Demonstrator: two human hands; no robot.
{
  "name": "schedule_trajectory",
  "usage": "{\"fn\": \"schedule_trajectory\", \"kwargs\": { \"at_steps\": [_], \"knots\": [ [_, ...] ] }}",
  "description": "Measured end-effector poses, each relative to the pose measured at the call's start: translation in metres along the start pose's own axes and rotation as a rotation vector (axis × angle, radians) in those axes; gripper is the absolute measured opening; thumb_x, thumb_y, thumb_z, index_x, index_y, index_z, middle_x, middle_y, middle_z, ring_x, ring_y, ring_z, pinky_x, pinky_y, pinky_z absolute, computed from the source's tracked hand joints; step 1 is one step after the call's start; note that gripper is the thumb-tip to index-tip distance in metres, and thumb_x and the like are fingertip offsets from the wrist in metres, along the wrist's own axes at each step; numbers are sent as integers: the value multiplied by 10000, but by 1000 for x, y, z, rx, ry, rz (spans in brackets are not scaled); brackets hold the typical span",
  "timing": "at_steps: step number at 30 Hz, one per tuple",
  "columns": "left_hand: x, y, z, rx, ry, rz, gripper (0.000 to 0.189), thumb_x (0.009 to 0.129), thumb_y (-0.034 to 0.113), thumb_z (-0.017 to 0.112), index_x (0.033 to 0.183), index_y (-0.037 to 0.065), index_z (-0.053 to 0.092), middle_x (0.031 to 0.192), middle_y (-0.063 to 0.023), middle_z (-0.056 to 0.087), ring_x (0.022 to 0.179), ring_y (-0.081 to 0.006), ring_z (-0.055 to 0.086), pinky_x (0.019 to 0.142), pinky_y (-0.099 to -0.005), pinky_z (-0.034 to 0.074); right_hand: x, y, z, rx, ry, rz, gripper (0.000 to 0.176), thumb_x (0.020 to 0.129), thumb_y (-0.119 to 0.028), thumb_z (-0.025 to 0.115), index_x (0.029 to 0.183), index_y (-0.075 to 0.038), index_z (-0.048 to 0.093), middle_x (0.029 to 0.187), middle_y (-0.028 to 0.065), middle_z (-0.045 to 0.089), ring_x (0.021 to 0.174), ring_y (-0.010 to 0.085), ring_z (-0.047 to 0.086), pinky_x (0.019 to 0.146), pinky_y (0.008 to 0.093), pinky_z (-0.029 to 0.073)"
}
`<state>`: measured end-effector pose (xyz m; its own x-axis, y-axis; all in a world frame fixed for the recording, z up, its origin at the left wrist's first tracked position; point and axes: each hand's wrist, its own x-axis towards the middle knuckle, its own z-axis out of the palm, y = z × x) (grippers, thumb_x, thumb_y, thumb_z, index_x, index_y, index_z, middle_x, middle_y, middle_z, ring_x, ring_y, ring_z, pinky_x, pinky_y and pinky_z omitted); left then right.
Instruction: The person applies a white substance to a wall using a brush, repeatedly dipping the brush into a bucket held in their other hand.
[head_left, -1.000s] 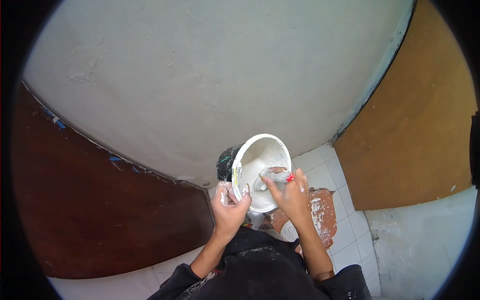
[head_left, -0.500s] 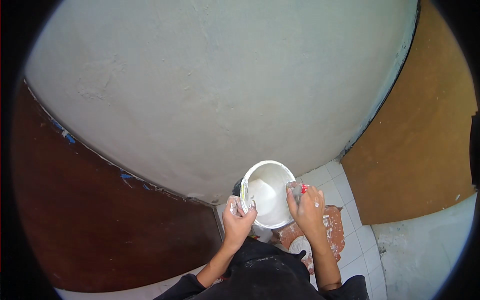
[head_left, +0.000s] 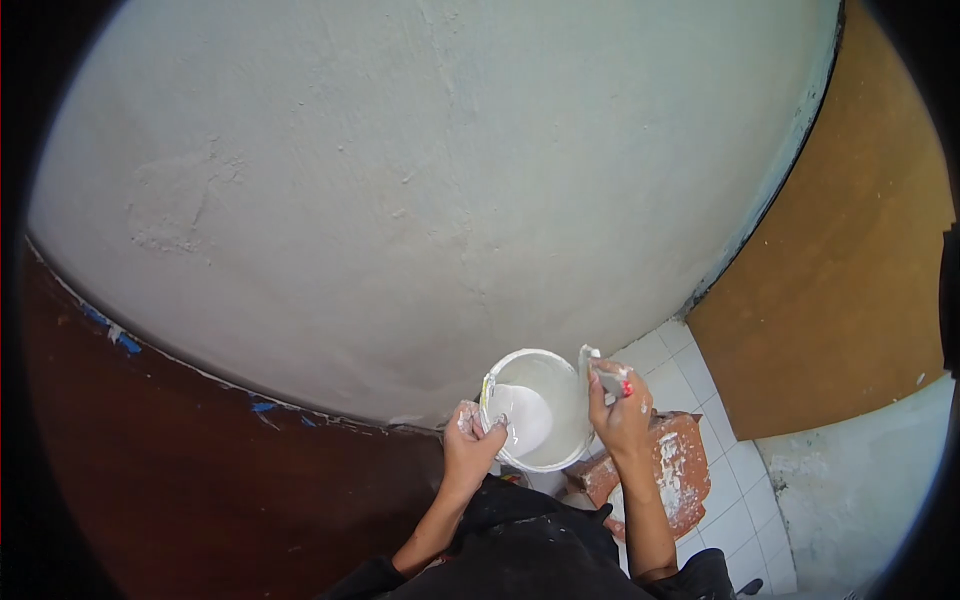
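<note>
A white bucket with white paste inside is tilted so that its mouth faces me. My left hand, smeared with white, is closed on the bucket's left rim, the thumb on the inner side. At the right rim, my right hand is closed around a putty knife with a white-coated blade and a bit of red by the fingers. The blade points up, just beside the rim; most of the handle is hidden in the hand.
A pale, rough wall fills the space ahead. Dark brown board lies to the left, tan board to the right. Below, a white-spattered reddish-brown stool-like piece stands on white tiles.
The putty knife has moved from inside the bucket's mouth to beside its right rim, blade now upward. The bucket and both hands sit slightly lower in view.
</note>
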<state>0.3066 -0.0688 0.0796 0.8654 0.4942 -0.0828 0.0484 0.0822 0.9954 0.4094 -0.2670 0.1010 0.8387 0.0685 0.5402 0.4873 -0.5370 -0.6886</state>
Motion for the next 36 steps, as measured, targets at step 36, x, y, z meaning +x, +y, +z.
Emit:
{"fn": "schedule_trajectory", "kwargs": {
  "at_steps": [36],
  "knots": [
    [-14, 4, -63, -71, 109, -71, 248, 815, -60, 686, 806, 73, 477, 760, 34, 472, 682, -42, 448, 604, -211, 385, 230, -102, 31, 916, 405, 68, 265, 978, -186, 589, 1153, 5, 534, 911, 82, 649, 785, 104, 599, 665, 269, 499]
  ]
}}
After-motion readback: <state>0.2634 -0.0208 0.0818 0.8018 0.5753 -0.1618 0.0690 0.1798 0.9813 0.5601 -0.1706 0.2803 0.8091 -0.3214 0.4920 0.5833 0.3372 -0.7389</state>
